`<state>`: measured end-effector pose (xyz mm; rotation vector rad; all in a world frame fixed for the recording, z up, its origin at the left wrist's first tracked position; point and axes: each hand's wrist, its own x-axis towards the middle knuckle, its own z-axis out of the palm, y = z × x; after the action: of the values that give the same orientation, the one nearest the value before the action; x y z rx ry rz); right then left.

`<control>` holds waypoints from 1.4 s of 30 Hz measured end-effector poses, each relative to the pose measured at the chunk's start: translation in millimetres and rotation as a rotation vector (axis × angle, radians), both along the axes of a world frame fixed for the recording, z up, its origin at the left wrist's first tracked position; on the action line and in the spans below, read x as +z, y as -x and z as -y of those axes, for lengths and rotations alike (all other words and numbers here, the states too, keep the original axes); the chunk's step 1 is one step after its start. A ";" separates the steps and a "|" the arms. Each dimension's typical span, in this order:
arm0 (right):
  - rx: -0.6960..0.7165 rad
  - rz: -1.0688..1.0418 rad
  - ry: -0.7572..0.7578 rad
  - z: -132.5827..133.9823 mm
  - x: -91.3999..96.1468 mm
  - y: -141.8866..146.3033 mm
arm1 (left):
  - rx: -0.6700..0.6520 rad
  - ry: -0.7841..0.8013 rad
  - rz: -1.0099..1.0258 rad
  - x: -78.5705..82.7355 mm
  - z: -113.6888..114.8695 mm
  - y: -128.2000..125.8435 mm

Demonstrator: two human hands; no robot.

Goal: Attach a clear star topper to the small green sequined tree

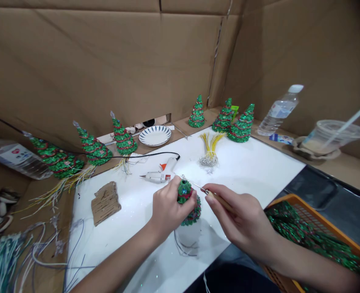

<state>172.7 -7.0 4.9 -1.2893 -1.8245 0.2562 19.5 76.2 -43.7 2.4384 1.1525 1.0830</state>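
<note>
My left hand (167, 204) clamps a green tinsel tree (185, 192), my right hand (245, 215) a wooden-handled pick (221, 201); rightward, an orange plastic basket (308, 209) holds green tinsel (308, 234).

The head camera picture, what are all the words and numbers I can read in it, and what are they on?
None can be read for sure.
Bottle at the far left: printed label with a red mark, writing too blurred.
Bottle on the right: printed label, too blurred.
Blue and white packet: print too small and blurred.
Glue gun: red and white patch, too small to tell any words.
</note>
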 end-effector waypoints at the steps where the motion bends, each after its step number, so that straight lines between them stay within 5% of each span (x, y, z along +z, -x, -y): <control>1: 0.002 0.010 -0.007 -0.2 0.3 -0.8 | 0.000 0.002 0.001 0.2 0.1 0.0; 13: -0.032 0.087 -0.037 -0.3 -0.1 -3.5 | 0.010 -0.025 0.005 0.4 0.5 1.1; 21: -0.160 0.162 -0.150 3.6 23.6 -8.9 | -0.010 0.149 -0.007 7.0 1.8 0.1; 34: -0.099 0.131 -0.088 -5.7 43.8 -17.7 | 0.021 0.071 -0.007 5.8 3.0 -0.1; 42: -0.172 0.208 -0.261 -10.4 69.6 -26.6 | 0.050 0.018 -0.078 5.8 1.5 2.4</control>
<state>199.3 3.4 74.5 -1.3144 -1.8326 -0.2109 17.1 74.7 -37.8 2.4705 1.2479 0.9943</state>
